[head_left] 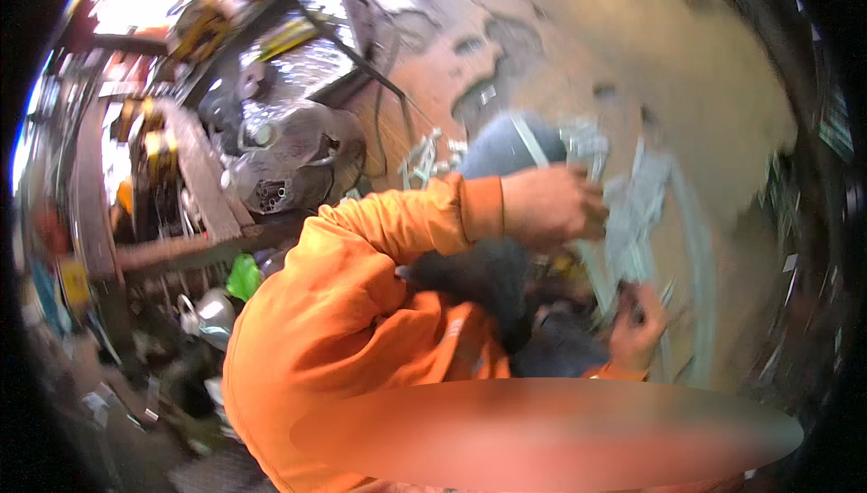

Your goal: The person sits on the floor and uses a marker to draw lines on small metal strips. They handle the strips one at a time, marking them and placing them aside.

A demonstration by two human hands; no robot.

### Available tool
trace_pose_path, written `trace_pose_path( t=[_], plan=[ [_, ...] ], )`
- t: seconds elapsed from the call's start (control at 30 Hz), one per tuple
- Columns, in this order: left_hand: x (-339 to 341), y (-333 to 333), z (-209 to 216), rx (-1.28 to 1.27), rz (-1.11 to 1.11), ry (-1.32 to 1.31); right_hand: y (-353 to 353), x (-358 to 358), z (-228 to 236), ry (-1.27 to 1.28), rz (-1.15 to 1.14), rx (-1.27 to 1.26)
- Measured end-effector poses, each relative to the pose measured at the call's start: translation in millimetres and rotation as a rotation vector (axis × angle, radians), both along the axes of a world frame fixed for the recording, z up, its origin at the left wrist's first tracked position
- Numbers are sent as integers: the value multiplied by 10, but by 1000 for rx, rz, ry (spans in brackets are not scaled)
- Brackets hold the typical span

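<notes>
My left hand (553,208), in an orange sleeve, reaches across the middle with its fingers curled. A narrow pale strip (530,141) shows on both sides of this hand and seems to run through its grip, though blur hides the fingertips. Closer to me, my right hand (638,329) is closed around a small dark thing that I cannot make out. Beyond the hands, a pile of pale greenish strips (634,213) lies on the brown floor. A rounded blue-grey shape (497,152), perhaps a knee, stands behind my left hand.
A clear plastic bag (302,154) stands left, next to a wooden frame (194,172) with yellow-black tools (158,163). Short white pieces (424,161) are scattered near the bag. A metal-legged stand (357,55) rises behind. Wet patches (506,46) mark the floor.
</notes>
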State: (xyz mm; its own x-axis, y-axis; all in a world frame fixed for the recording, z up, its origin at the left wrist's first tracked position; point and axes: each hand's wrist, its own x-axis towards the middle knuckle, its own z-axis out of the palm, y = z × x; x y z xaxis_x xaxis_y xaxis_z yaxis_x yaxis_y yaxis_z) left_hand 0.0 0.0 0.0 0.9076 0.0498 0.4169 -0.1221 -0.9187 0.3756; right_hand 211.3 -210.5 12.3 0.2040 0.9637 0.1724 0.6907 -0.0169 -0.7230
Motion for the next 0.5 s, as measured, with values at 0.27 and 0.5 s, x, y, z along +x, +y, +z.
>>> trace_pose_path(
  t=[0.27, 0.5],
  plan=[
    [37, -43, -72, -32, 33, 64, 17, 49, 54, 8, -150, -169],
    [11, -10, -54, -118, 4, 7, 78, 43, 115, -74, -178, -185]
  ],
)
